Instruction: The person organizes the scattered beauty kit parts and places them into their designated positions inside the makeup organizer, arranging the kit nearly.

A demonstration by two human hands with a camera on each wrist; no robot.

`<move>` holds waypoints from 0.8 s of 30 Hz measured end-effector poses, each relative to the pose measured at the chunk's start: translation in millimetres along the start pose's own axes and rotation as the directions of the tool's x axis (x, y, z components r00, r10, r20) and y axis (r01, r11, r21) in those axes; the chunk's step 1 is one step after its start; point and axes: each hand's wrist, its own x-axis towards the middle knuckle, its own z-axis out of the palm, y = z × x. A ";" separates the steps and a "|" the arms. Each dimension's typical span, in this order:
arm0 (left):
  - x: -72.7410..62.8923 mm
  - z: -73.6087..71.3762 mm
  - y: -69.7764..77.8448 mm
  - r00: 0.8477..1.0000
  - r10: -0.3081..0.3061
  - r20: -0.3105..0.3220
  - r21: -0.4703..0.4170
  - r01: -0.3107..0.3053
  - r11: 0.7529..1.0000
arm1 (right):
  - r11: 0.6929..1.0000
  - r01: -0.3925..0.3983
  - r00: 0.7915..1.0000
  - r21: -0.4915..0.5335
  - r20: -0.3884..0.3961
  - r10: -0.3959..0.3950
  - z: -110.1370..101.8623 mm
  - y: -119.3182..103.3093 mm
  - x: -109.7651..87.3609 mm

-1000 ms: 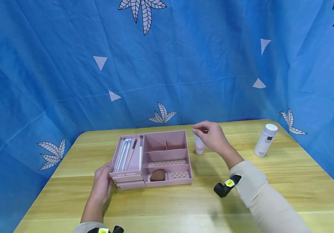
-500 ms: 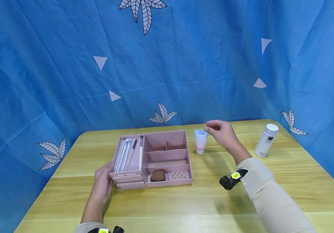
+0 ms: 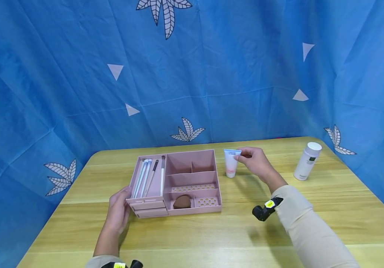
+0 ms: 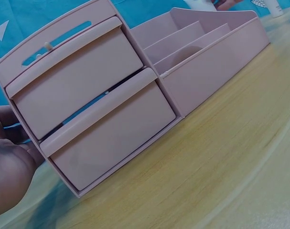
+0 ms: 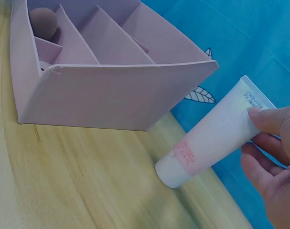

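Observation:
My right hand [image 3: 253,160] pinches a white and pink squeeze tube [image 3: 231,163] near its flat top, thumb on the printed front in the right wrist view. The tube stands on its white cap at the table. My left hand [image 3: 118,208] rests against the left side of a pink desk organizer [image 3: 192,213], fingers along its wall. In the left wrist view, the organizer's two drawers [image 4: 106,124] are shut. Several makeup brushes [image 3: 144,178] lie in its left top tray. A brown makeup sponge [image 3: 182,202] sits in a front compartment.
A white bottle [image 3: 307,161] stands on the wooden table [image 3: 192,242] at the right, beyond my right hand. A blue patterned cloth [image 3: 192,74] hangs behind the table's far edge.
My right hand first moved right, off the front of the tube, then came back left and took hold of its upper right edge. The left hand and organizer stay in place.

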 end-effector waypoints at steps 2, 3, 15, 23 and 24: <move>0.3 0.0 -0.4 1.000 0.003 0.002 -0.001 -0.003 1.000 | 1.000 0.006 1.000 -0.001 0.000 -0.006 0.2 -0.4 -0.8; 0.4 0.0 -0.6 1.000 0.004 0.003 -0.001 -0.004 1.000 | 1.000 0.011 1.000 -0.002 -0.002 -0.011 0.4 -0.3 -0.9; -0.1 0.1 -0.7 1.000 -0.013 -0.002 0.014 0.013 1.000 | 0.999 0.053 0.997 -0.008 -0.052 -0.053 3.0 1.7 -1.2; 0.4 0.0 -0.5 1.000 -0.020 -0.012 0.010 0.020 1.000 | 0.999 0.049 0.998 -0.007 -0.037 -0.049 3.8 1.2 -1.7; 0.5 0.2 -0.4 1.000 -0.016 -0.011 0.006 0.016 1.000 | 0.999 0.049 0.998 -0.005 -0.036 -0.049 4.0 0.6 -1.6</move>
